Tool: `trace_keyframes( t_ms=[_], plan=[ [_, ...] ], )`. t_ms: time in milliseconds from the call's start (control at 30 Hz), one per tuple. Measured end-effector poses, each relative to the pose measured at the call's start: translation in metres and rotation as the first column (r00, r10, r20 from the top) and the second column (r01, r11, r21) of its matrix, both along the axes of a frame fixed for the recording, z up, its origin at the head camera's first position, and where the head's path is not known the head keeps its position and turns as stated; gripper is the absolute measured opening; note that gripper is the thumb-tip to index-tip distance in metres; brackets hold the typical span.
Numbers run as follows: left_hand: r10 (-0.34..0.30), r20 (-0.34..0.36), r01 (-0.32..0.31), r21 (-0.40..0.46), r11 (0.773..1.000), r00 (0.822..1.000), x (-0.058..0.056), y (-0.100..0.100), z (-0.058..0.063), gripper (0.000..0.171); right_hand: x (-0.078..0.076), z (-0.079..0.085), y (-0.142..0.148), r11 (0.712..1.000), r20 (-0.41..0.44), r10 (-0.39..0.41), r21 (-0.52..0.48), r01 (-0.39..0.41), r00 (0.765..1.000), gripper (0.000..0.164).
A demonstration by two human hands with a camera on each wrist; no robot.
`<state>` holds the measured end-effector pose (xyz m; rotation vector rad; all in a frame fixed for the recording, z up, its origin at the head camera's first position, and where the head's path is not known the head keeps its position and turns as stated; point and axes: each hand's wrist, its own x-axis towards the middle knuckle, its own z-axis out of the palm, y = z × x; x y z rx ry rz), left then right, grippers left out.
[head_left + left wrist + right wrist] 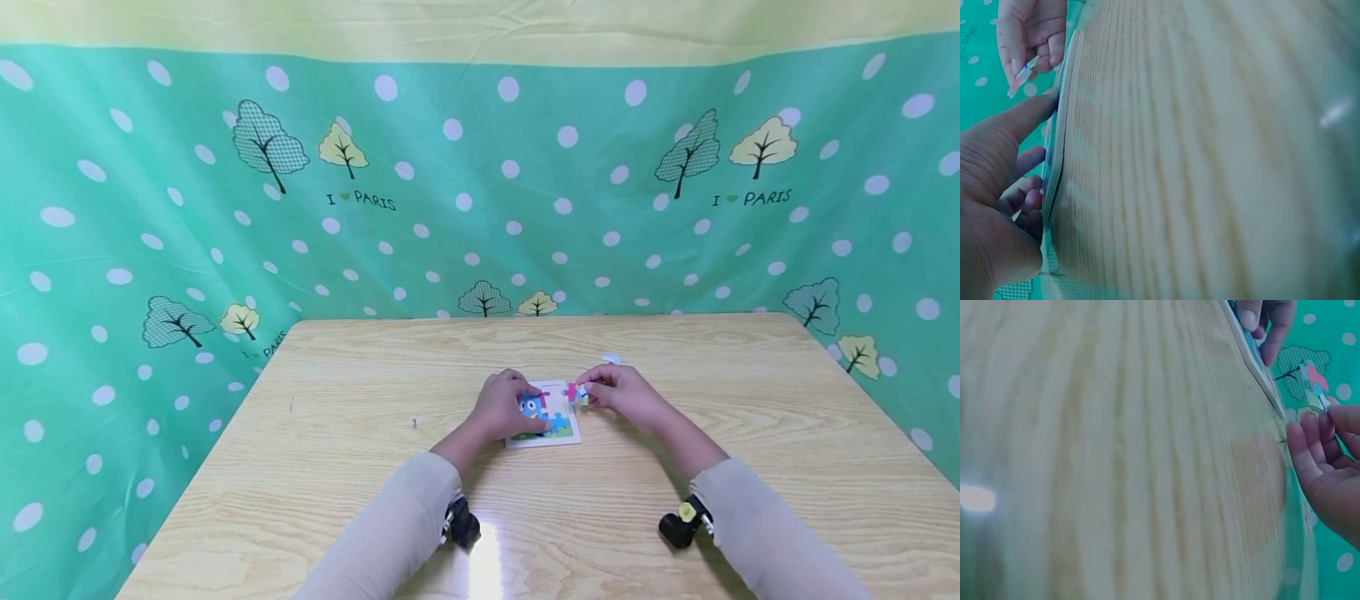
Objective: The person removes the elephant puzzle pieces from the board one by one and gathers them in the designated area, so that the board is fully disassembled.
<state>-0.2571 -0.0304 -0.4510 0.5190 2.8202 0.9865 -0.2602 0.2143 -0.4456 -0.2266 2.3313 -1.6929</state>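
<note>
A small jigsaw puzzle in a white-edged tray (557, 442) lies on the table, with a blue cartoon figure on its left part and a pale bare patch at the upper right. My left hand (498, 408) rests over the tray's left side, its thumb and fingers spread across the picture. Just off the tray's right edge, my right hand (622, 390) pinches a puzzle piece (1315, 381) between thumb and fingertips. The piece is pink, blue and white and is held tilted. In the left wrist view the tray (1059, 147) appears edge-on beside my left fingers.
Another pale piece (611, 358) lies on the wooden table (360, 492) beyond my right hand. A green dotted curtain (420, 167) hangs behind and along the sides. Both forearms carry black wrist cameras (463, 525), close above the tabletop.
</note>
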Motion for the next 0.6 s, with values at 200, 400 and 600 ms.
trace_keyframes(
  t_ms=[200, 400, 600],
  plan=[
    [-0.015, -0.020, 0.015, -0.010, 1.000, 1.000, 0.000, -0.001, -0.001, 0.053, 0.004, 0.003, 0.008, 0.994, 0.044, 0.000, -0.110, 0.005, 0.999, 0.025],
    [-0.059, -0.037, 0.057, -0.058, 0.997, 0.998, -0.003, -0.003, -0.003, 0.053, 0.006, 0.006, 0.017, 0.992, 0.046, -0.027, -0.120, 0.032, 0.999, 0.027],
    [-0.102, -0.054, 0.095, -0.116, 0.989, 0.993, -0.002, -0.005, -0.003, 0.056, 0.005, 0.008, 0.027, 0.988, 0.029, -0.085, -0.125, 0.088, 0.996, 0.027]
  ],
)
